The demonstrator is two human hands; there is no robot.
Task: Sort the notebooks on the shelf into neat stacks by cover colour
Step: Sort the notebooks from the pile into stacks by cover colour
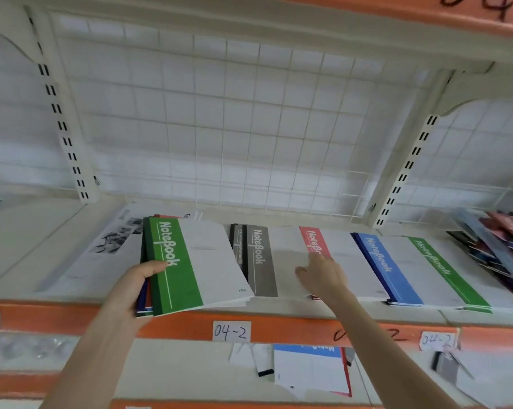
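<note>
Gripping notebook stack (194, 262) (left fingers (155, 265) curled)

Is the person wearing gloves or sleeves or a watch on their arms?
No. The left hand and right hand are bare: no gloves, and no rings or watch that I can see. The left forearm and right forearm are bare too, no sleeves in view.

Green-banded notebook (190, 261); grey (261, 258), red (312, 240), blue (388, 267) bands beside; orange shelf edge (278, 329).

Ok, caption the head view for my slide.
Left hand grips a green-topped notebook bundle while the right hand rests on the red-covered stack on the shelf.
</note>
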